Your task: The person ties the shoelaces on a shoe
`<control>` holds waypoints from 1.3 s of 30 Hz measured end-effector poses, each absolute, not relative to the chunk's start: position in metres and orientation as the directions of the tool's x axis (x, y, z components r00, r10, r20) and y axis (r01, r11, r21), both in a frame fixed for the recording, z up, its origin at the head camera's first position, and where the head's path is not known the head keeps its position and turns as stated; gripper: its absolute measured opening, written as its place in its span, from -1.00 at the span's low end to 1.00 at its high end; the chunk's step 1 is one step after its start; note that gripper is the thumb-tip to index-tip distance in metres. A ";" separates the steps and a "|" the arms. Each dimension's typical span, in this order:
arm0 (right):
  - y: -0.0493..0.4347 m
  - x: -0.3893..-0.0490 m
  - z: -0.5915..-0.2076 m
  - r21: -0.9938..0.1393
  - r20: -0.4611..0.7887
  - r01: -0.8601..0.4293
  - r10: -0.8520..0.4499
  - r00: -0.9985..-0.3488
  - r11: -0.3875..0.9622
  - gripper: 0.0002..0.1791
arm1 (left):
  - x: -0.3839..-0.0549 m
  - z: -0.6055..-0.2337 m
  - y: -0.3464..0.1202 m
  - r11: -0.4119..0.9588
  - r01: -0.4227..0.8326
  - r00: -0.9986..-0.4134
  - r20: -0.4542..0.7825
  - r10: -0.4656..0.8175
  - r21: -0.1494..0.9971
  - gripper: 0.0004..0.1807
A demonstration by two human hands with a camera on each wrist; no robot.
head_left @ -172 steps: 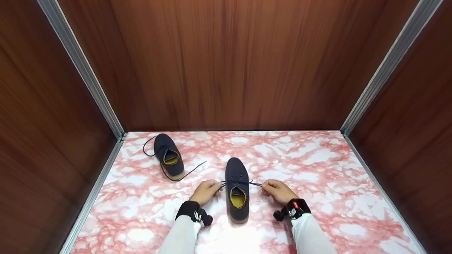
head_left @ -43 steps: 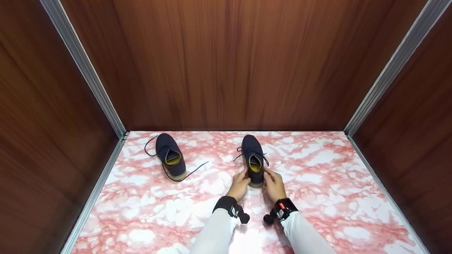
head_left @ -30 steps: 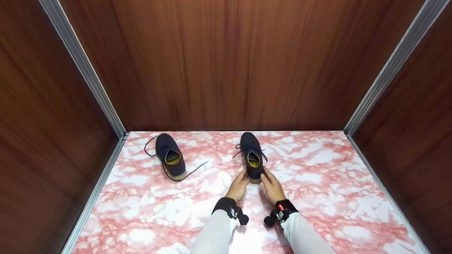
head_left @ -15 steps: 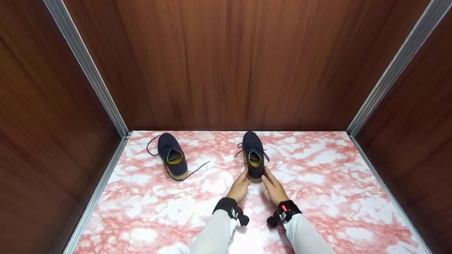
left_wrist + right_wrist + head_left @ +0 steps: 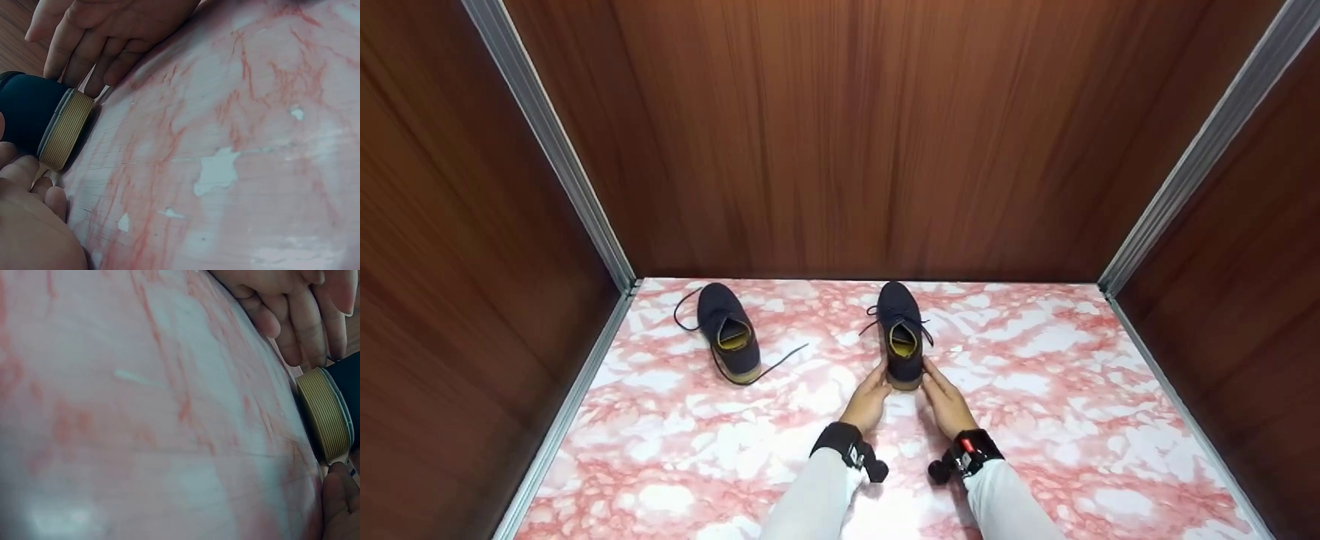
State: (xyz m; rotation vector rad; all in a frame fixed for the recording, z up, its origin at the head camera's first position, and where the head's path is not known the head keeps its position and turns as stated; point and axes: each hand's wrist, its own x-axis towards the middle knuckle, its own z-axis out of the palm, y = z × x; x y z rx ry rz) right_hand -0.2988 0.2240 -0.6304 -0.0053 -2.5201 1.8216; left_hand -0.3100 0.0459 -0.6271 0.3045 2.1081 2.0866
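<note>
A dark navy lace-up shoe [image 5: 897,296] with a yellow lining and a tan ridged sole stands toe-away on the table, its lace tied in a bow. My left hand [image 5: 866,403] lies along the left side of its heel. On the right side, my right hand [image 5: 949,401] has its fingers extended beside the heel. Both wrist views show the ridged heel [image 5: 67,132] between the two hands, sole down on the surface. Fairly straight fingers [image 5: 306,318] of the left hand reach the shoe in the right wrist view, with the thumb lifted off it.
To the left stands a matching navy shoe [image 5: 714,300], its untied lace [image 5: 784,360] trailing on the red-and-white marbled table [image 5: 697,457]. Brown wood-look panels [image 5: 825,142] with grey metal corner strips [image 5: 559,150] close off the back and sides.
Earlier both hands pulled the lace out sideways on this shoe nearer to me. Since then the shoe moved away and rightward, held at the heel. Most recently the right thumb has come off the heel.
</note>
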 end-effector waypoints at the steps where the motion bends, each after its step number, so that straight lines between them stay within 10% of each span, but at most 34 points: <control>1: 0.224 -0.299 -0.631 -0.951 0.027 -0.018 0.025 -0.999 0.308 -0.42 | -0.310 -0.627 0.046 -0.003 0.030 -0.966 0.030 0.255 1.000 -0.35; 15: 0.227 -0.298 -0.630 -0.957 0.050 -0.031 0.058 -0.997 0.290 -0.42 | -0.301 -0.629 0.045 -0.024 0.071 -0.983 0.074 0.169 0.997 -0.36; 25: 0.232 -0.298 -0.632 -0.994 0.003 -0.008 0.042 -0.999 -0.111 -0.36 | -0.285 -0.629 0.027 -0.090 0.015 -0.975 0.034 0.217 0.996 -0.35; 39: 0.232 -0.280 -0.604 -0.978 0.081 -0.084 0.024 -0.996 -0.190 -0.32 | -0.242 -0.607 -0.029 -0.052 0.011 -0.960 0.026 0.280 0.999 -0.37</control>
